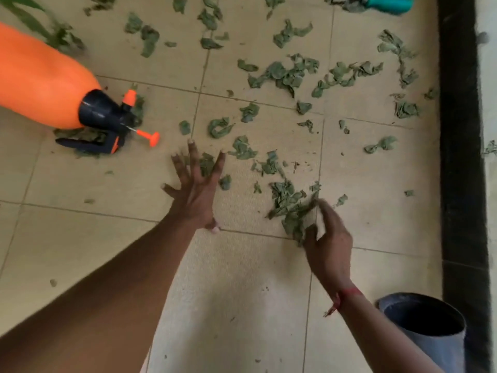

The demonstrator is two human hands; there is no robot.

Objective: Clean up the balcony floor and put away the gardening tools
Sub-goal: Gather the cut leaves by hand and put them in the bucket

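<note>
Currently right hand (329, 238) pinches a leaf clump (291, 208) for collection; left hand (195, 184) spread flat, sweeping loose leaves (285, 74) together.

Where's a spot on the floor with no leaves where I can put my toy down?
Bare tiles lie at the bottom middle, left of the grey pot, and below the orange sprayer on the left. Farther up, from sprayer to the black strip, leaves lie thick.

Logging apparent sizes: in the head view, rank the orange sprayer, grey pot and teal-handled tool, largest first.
1. orange sprayer, cropped at left.
2. grey pot, near the camera and cropped, so unsure.
3. teal-handled tool, far off, cropped at top.
</note>
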